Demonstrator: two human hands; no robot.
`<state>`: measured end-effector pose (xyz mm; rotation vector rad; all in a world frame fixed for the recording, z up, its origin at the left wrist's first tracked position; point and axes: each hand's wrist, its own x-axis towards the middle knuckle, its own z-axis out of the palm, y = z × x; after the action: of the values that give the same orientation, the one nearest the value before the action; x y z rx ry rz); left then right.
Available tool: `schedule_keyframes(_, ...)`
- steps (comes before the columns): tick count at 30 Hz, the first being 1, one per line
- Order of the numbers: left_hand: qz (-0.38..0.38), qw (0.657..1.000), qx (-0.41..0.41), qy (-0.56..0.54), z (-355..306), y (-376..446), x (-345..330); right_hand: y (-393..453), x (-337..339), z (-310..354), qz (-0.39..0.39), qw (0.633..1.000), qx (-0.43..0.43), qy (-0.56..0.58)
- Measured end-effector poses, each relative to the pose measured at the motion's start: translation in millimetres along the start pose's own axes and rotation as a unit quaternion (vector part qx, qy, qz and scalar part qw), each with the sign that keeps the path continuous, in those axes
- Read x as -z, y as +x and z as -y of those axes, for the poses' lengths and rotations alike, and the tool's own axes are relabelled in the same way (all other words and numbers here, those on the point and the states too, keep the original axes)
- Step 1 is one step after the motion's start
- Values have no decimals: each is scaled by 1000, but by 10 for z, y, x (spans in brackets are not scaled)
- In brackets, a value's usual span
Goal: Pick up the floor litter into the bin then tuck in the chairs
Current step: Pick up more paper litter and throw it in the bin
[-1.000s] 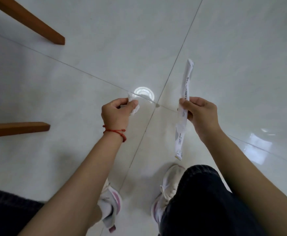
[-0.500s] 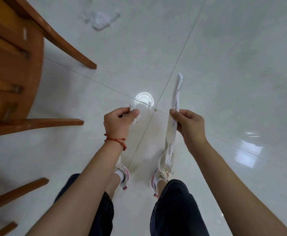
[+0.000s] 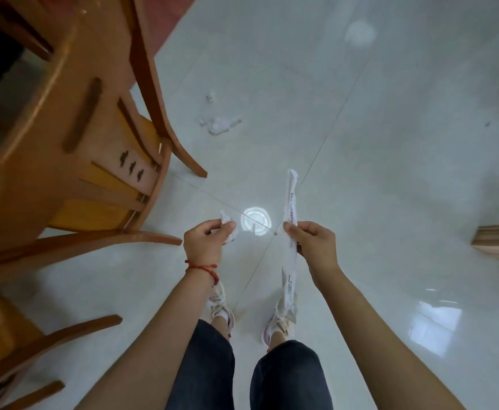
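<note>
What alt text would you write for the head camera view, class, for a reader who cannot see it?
A standing person looks down: the left hand grips a crumpled white scrap, the right hand pinches a long white paper wrapper. More crumpled litter lies ahead on the pale tiled floor, beside a wooden chair.

Long white printed wrapper [image 3: 290, 232]: near-vertical, centre of frame, pinched mid-length by right hand [image 3: 313, 242]. Small crumpled white scrap [image 3: 227, 229]: gripped in left hand [image 3: 203, 244]. Crumpled white litter [image 3: 220, 124] plus smaller scrap [image 3: 211, 96]: on floor, upper centre. Wooden chair [image 3: 73, 149]: upper left, legs splayed on floor.
</note>
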<state>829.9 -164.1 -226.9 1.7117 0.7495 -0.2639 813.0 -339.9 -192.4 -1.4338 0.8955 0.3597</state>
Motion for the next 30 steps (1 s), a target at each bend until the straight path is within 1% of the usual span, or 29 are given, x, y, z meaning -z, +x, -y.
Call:
schedule_keyframes(5,1,1000,-21,-17,-407,-266,240,-312,-88,346,9,999,31,-15)
schedule_keyframes(10,-12,999,-26,-33,-635,-418,512,-507,-207,542,24,998,49,-37)
schedule_keyframes(14,-51,998,-10,-44,-692,-473,723,-535,-309,682,53,994,69,-73)
schedule_keyframes(19,-130,987,16,-96,-681,-591,807,-423,-385,882,119,979,96,-136)
schedule_keyframes(23,-221,960,44,-165,-583,-717,724,-337,-417,970,202,954,102,-194)
schedule_keyframes(26,-297,929,58,-214,-452,-930,648,-366,-434,978,261,928,108,-243)
schedule_keyframes(30,-378,886,89,-254,-217,-1330,602,-472,-495,927,321,885,127,-312)
